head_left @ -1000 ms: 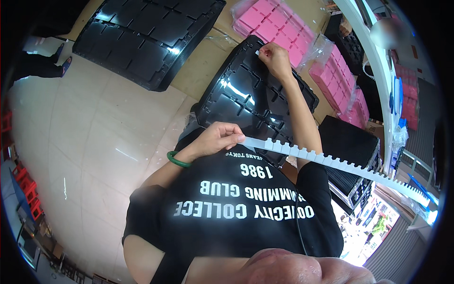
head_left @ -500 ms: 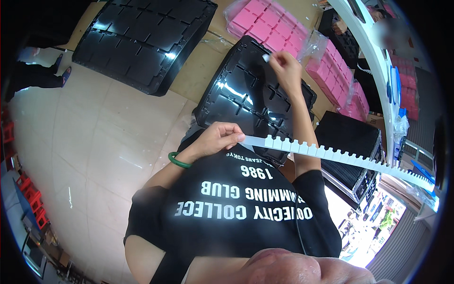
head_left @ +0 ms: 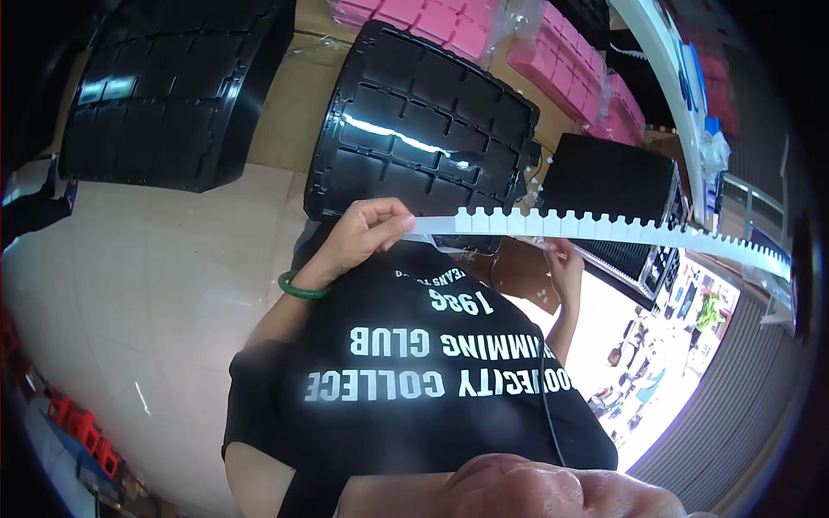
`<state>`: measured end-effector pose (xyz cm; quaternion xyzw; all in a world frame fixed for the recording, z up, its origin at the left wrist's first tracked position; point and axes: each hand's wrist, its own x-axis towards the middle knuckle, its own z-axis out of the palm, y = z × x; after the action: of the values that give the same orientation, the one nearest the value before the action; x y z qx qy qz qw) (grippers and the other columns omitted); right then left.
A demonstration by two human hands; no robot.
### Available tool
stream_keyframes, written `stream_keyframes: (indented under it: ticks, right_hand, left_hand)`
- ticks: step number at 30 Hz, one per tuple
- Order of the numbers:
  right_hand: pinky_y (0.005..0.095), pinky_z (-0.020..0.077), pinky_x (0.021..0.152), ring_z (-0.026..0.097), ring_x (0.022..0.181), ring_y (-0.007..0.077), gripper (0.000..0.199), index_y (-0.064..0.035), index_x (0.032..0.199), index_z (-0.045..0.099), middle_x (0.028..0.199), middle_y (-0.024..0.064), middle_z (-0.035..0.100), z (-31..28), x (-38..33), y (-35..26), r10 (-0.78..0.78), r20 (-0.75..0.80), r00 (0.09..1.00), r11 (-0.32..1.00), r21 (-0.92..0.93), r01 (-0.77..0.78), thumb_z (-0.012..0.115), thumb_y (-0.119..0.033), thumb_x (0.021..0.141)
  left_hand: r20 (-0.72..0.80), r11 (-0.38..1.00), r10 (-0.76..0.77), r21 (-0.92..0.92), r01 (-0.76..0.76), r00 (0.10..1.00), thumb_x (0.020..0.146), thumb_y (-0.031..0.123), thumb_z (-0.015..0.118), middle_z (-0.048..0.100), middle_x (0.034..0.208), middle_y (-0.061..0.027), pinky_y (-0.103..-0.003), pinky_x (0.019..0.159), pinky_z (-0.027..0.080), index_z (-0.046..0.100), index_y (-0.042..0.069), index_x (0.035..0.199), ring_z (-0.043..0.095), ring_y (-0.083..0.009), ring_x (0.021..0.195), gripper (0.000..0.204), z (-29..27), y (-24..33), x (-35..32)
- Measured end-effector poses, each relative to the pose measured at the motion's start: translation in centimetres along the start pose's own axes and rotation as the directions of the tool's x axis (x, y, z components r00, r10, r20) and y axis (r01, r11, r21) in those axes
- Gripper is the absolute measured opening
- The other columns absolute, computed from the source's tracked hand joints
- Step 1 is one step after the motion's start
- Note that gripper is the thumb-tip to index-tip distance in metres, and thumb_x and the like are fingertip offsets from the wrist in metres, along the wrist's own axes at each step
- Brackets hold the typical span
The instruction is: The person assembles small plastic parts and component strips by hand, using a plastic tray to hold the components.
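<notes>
A long white strip [head_left: 544, 224], notched into a row of small tabs along its upper edge, runs from my left hand [head_left: 370, 231] toward the far right. My left thumb and fingers pinch its plain end, and a green bangle [head_left: 302, 286] circles that wrist. Just below the strip is my right hand [head_left: 566, 269], its fingers curled and drawn together near the strip's lower edge. What they hold, if anything, is partly hidden. Beyond both hands a glossy black moulded tray [head_left: 414, 104] with a ribbed grid lies tilted.
Another black tray [head_left: 164, 86] stands at far left, and pink moulded blocks [head_left: 566, 65] in clear wrap line the back. On the right are a black ribbed crate [head_left: 604, 190] and a white curved frame [head_left: 665, 86]. A person's leg [head_left: 39, 207] shows at the left edge.
My right hand has come back from over the tray, where it held a small white piece, to below the strip. My left hand keeps its pinch. The view has shifted, moving the trays leftward.
</notes>
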<state>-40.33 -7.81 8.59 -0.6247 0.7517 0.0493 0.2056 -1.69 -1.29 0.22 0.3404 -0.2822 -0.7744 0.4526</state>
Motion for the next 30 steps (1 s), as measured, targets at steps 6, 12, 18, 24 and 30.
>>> stream_keyframes:
  ticks: [6,12,18,24,30]
  right_hand:
    - [0.032,0.0487,0.085,0.065,0.095,0.017,0.034,-0.0087,0.111,0.069,0.105,0.0062,0.068,4.2,0.7,-13.1,-0.564,0.261,0.784,0.528,0.843,0.1,0.068,-0.031,0.085]
    - [0.0251,0.0481,0.067,0.063,0.077,0.0126,0.058,-0.0049,0.086,0.067,0.083,0.0064,0.065,5.1,1.8,-13.7,-0.771,0.19,0.608,0.365,0.914,0.177,0.063,-0.062,0.079]
    - [0.0196,0.0429,0.065,0.057,0.07,0.0071,0.02,-0.0045,0.084,0.066,0.077,0.0016,0.062,2.2,6.3,-12.0,-0.663,0.242,0.708,0.465,0.875,0.136,0.069,-0.024,0.087]
    - [0.0175,0.0404,0.065,0.052,0.069,0.003,0.012,-0.004,0.089,0.069,0.077,-0.004,0.062,0.8,17.0,-10.0,-0.431,0.063,0.9,0.746,0.585,0.317,0.069,-0.016,0.086]
    - [0.0243,0.046,0.063,0.059,0.065,0.0083,0.018,-0.0018,0.087,0.071,0.07,0.0017,0.065,2.2,21.9,-10.4,-0.396,-0.076,0.915,0.886,0.231,0.403,0.071,-0.018,0.079]
  left_hand:
    - [0.039,0.999,-0.036,0.04,0.034,0.999,0.096,0.021,0.057,0.047,0.065,0.0046,-0.017,0.052,0.032,0.062,0.002,0.088,0.04,-0.0015,0.056,0.021,0.1,-0.1,0.0]
    - [0.054,0.996,-0.046,0.083,0.041,0.998,0.094,0.026,0.06,0.049,0.065,0.0059,-0.017,0.052,0.032,0.064,0.003,0.09,0.041,-0.0011,0.056,0.023,0.3,-0.3,-0.1]
    - [0.035,1.0,-0.001,0.007,0.0,0.999,0.095,0.025,0.059,0.049,0.066,0.0059,-0.018,0.052,0.032,0.064,0.003,0.089,0.042,-0.0011,0.057,0.023,-0.2,-0.4,-0.3]
    - [0.055,0.998,-0.037,0.043,0.035,0.998,0.094,0.024,0.059,0.05,0.067,0.0053,-0.018,0.053,0.033,0.064,0.003,0.089,0.043,-0.0013,0.058,0.022,-0.1,-0.4,-0.2]
    - [0.036,0.998,-0.045,0.045,0.043,0.998,0.095,0.022,0.059,0.051,0.066,0.005,-0.018,0.054,0.033,0.064,0.003,0.088,0.043,-0.0016,0.058,0.021,0.1,-0.3,-0.4]
